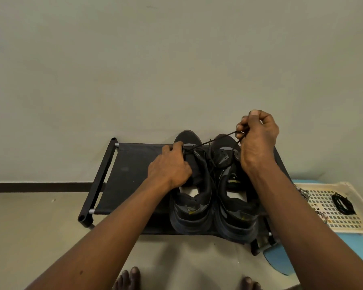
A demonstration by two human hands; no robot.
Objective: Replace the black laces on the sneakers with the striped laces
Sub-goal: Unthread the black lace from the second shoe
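Right hand [258, 141] pinched black lace [216, 139], taut, running down-left from the pinch to left sneaker [189, 206]; left hand [170, 166] gripped its upper.

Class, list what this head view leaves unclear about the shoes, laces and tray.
Some eyelets of the left shoe: head view, covered by the left hand.
Most of the striped lace: head view, behind the right forearm.
Lace count in the black bundle on the tray: head view, too small.
Right end of the rack: head view, behind the right forearm.
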